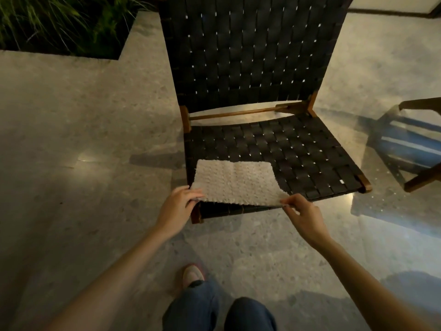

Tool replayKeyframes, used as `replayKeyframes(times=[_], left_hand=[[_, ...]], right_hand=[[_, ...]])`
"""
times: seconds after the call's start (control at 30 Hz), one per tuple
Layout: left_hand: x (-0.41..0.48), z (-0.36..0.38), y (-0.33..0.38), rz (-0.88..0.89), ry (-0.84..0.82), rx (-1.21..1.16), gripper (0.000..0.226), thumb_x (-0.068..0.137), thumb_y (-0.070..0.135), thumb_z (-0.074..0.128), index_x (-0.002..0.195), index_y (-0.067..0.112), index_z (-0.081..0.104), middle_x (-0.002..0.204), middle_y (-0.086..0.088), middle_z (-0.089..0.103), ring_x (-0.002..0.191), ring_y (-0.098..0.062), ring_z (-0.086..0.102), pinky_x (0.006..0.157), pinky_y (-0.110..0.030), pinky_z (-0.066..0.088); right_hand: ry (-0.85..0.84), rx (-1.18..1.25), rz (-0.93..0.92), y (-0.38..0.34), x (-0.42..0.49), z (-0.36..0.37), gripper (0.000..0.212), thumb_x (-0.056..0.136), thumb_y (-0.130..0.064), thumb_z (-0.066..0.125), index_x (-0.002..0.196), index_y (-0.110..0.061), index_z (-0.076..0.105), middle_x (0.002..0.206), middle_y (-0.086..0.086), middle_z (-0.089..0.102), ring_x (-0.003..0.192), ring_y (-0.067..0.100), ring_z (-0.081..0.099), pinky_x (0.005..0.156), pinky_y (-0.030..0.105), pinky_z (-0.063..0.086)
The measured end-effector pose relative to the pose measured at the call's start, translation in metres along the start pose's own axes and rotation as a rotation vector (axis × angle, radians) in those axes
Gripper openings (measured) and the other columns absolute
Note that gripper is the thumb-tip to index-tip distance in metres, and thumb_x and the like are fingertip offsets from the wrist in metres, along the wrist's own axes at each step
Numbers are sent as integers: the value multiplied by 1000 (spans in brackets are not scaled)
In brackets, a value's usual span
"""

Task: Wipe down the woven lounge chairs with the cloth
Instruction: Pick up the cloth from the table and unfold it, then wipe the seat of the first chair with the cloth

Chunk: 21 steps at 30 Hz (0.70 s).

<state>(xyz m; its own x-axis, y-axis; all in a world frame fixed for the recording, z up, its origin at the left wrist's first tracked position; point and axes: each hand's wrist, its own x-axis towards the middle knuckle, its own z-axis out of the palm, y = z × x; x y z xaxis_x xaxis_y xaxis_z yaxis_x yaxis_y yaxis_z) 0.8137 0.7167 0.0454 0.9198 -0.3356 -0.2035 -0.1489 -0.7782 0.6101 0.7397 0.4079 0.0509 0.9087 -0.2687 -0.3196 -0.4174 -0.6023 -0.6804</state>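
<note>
A low lounge chair (298, 151) with black woven straps and a brown wooden frame stands in front of me. A pale, nubbly cloth (235, 181) is spread flat over the front left part of its seat. My left hand (177, 206) pinches the cloth's near left corner. At the near right corner, my right hand (301, 213) pinches the cloth's edge. The near edge of the cloth is lifted slightly off the seat's front rail.
A planter bed with green grass (59, 22) lies at the back left. A second wooden chair with blue striped fabric (410, 142) stands to the right. The floor is polished speckled stone (83, 139). My legs and one shoe (193, 274) are below the hands.
</note>
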Motion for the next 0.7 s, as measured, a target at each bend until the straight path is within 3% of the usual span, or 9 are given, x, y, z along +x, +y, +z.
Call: replayKeyframes(times=[0.1, 0.17, 0.3, 0.47, 0.63, 0.7], left_hand=[[8, 23, -27, -27, -42, -46, 27, 94, 8, 54, 114, 18, 68, 127, -1, 61, 130, -18, 44, 108, -36, 35], [22, 37, -41, -20, 3, -86, 25, 94, 10, 55, 113, 19, 69, 118, 0, 65, 115, -14, 55, 104, -43, 39], [73, 62, -60, -38, 182, -164, 25, 93, 22, 58, 115, 13, 66, 98, 3, 68, 86, -12, 64, 74, -20, 46], [153, 95, -87, 23, 314, -117, 26, 92, 35, 57, 103, 13, 65, 80, 9, 60, 74, -10, 60, 64, -24, 44], [187, 128, -114, 4, 359, -36, 40, 88, 35, 64, 125, 22, 55, 109, 0, 63, 90, -12, 59, 70, -27, 49], [191, 136, -119, 12, 406, 10, 46, 85, 32, 67, 128, 22, 53, 113, -2, 62, 95, -14, 58, 68, -24, 44]], right_hand=[[-10, -76, -11, 20, 12, 28, 8, 92, -16, 59, 93, -24, 59, 96, -8, 61, 89, 4, 54, 69, 11, 38], [16, -72, -26, 29, 30, 41, 10, 93, -16, 58, 93, -25, 57, 92, -11, 60, 86, 2, 55, 67, 11, 39], [144, -31, -69, 40, 84, 67, 10, 96, -18, 54, 101, -27, 55, 88, -17, 57, 78, -4, 56, 61, 11, 43], [266, -85, -143, 58, 155, 97, 13, 96, -19, 54, 109, -16, 58, 95, -2, 65, 76, 8, 60, 64, 27, 53], [306, -188, -172, 86, 191, 124, 18, 94, -24, 58, 112, -20, 56, 104, -4, 66, 82, 7, 58, 61, 20, 47], [370, -207, -188, 93, 197, 131, 20, 92, -25, 61, 111, -20, 56, 104, -2, 67, 84, 11, 61, 66, 29, 52]])
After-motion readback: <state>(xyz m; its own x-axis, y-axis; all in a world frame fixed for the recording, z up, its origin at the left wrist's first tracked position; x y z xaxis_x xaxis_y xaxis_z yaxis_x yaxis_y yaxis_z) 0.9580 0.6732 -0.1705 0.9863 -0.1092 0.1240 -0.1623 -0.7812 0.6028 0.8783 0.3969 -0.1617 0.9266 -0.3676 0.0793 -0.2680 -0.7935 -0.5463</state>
